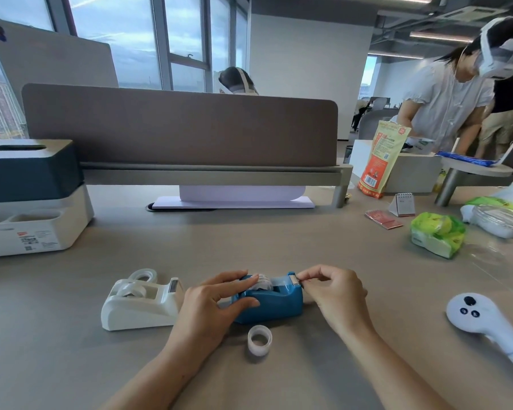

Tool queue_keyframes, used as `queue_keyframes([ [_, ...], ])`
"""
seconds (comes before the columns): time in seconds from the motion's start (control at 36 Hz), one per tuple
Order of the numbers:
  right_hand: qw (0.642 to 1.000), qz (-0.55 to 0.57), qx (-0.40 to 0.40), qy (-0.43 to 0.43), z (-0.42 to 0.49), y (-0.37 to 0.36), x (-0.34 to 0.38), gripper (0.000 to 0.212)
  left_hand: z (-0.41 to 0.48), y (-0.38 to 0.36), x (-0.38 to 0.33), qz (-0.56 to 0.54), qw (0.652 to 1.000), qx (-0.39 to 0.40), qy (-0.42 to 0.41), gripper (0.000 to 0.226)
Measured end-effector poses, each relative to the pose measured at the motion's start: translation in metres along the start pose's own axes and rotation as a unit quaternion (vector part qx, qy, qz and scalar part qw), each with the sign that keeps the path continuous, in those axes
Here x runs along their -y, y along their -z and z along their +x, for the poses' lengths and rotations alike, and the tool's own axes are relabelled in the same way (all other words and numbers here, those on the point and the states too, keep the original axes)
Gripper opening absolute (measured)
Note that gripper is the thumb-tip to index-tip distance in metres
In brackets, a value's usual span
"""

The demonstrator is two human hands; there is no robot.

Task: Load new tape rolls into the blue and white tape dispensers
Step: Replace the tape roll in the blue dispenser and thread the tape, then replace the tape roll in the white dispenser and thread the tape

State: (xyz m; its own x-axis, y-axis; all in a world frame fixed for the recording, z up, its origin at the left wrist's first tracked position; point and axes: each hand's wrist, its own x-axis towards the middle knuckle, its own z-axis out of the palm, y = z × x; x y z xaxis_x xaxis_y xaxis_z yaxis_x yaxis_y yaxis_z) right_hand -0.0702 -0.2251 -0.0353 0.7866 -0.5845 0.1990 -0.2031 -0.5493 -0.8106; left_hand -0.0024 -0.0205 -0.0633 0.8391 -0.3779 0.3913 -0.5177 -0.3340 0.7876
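**Q:** Where does the task's thing lie, and how is it held?

**A:** The blue dispenser (268, 300) stands on the desk (367, 365) at centre, between the two hands. The left hand (216, 300) clasps its rear, fingers laid over the roll (262, 284) and thumb along the near wall. The right hand (333, 290) has finger and thumb closed in a pinch on the tape end (299, 280) at the cutter (292, 278).

**Q:** Which relation governs the coming move?

**A:** The dispenser's long axis runs left to right across the view, with the roll at the left and the cutter at the right. The strip spans from one to the other along that axis. The right hand is nearer the cutter and the left nearer the roll, so any pull or press-down on the blade probably falls to the right hand while the left braces.

**Q:** What of the other items?

**A:** The white dispenser (139, 304) stands just left of the blue one, with a roll apparently in its well; a second clear roll (144, 275) shows behind it; a loose roll (259, 340) stands on the desk just in front of the blue dispenser.

**Q:** What cannot be made out?

**A:** The left fingers cover most of the roll, so whether it is seated on a hub is hidden. The tape end is clear and small, so whether it touches the teeth cannot be told; nor can it be told whether the second clear roll touches the white dispenser.
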Motion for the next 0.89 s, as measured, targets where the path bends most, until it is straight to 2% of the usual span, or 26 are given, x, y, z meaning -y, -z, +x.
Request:
queue_keyframes([
  [0.17, 0.999, -0.036, 0.002, 0.009, -0.003, 0.004, 0.001, 0.026, 0.0, 0.0, 0.0, -0.003, 1.0, 0.006, 0.01, 0.037],
  [0.28, 0.998, -0.054, 0.019, 0.003, -0.001, 0.002, -0.003, 0.021, 0.0, -0.001, 0.0, -0.01, 1.0, 0.008, 0.017, 0.037],
  [0.44, 0.982, -0.184, 0.006, 0.044, 0.002, 0.003, -0.01, 0.032, -0.006, 0.001, -0.009, 0.005, 1.0, 0.01, 0.025, 0.037],
  [0.64, 0.986, -0.122, -0.044, 0.101, -0.002, 0.007, 0.035, 0.017, 0.0, 0.019, -0.029, 0.055, 0.998, 0.005, 0.015, 0.035],
  [0.89, 0.978, -0.015, 0.024, 0.205, -0.024, -0.044, 0.096, 0.016, -0.004, 0.098, -0.019, 0.034, 0.995, -0.085, 0.027, 0.023],
])
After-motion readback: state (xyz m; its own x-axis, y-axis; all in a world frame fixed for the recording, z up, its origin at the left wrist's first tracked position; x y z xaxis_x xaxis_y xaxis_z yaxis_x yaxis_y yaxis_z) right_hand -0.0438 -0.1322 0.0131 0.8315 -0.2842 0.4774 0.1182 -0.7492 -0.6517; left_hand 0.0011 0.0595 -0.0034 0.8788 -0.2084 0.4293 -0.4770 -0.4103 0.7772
